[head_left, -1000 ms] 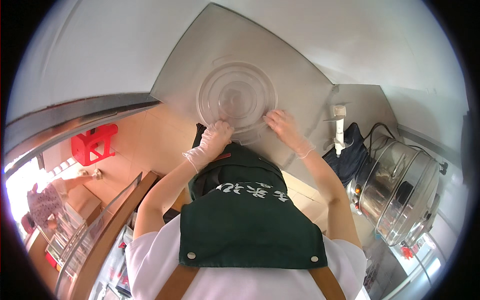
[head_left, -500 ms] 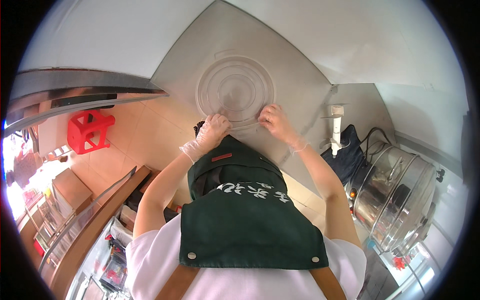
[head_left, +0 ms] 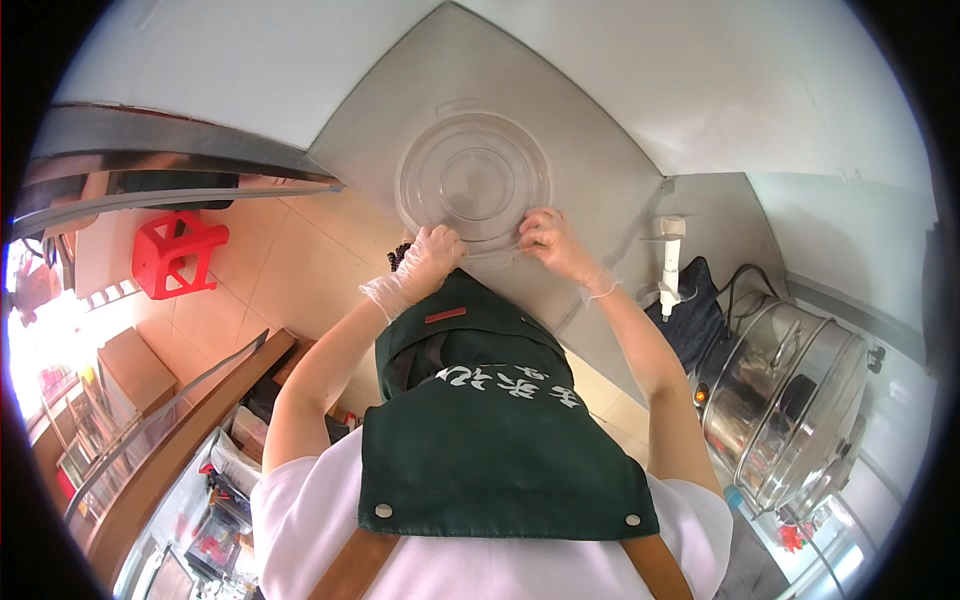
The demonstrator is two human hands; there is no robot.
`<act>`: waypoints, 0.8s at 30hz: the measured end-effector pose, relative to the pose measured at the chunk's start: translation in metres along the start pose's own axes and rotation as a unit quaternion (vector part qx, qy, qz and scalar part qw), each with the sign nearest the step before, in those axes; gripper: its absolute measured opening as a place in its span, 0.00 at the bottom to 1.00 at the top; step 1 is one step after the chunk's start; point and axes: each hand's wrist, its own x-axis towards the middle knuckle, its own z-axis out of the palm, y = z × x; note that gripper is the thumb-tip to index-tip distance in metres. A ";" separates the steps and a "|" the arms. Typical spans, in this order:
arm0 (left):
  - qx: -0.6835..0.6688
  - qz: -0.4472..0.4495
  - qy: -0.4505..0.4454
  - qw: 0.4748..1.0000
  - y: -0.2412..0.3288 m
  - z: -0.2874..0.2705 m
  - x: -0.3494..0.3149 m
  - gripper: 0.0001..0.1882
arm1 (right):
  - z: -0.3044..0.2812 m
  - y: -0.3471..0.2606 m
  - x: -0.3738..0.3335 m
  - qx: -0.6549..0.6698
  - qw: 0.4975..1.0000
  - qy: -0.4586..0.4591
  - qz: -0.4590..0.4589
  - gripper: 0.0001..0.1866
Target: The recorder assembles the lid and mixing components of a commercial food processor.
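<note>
A clear round lid (head_left: 473, 180) with ringed ridges lies over the grey metal counter ahead of me. My left hand (head_left: 429, 258), in a thin see-through glove, pinches the lid's near edge on the left. On the near right edge, the curled fingers of my right hand (head_left: 549, 243), gloved the same way, hold the rim. Both hands are close to the front edge of the counter. Whether something sits under the lid cannot be made out.
The metal counter (head_left: 600, 190) ends at white walls behind. At right stand a white pump dispenser (head_left: 671, 260), a dark cloth (head_left: 690, 310) and large shiny steel drums (head_left: 790, 400) with a cable. A red plastic stool (head_left: 178, 255) is on the tiled floor (head_left: 270, 265) at left.
Both hands keep nearly the same place at the lid's near edge. The view has shifted very slightly.
</note>
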 end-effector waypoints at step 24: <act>0.027 0.090 0.157 0.983 -0.003 0.002 -0.023 0.14 | 0.016 -0.007 -0.006 -0.048 0.996 0.070 -0.035 0.10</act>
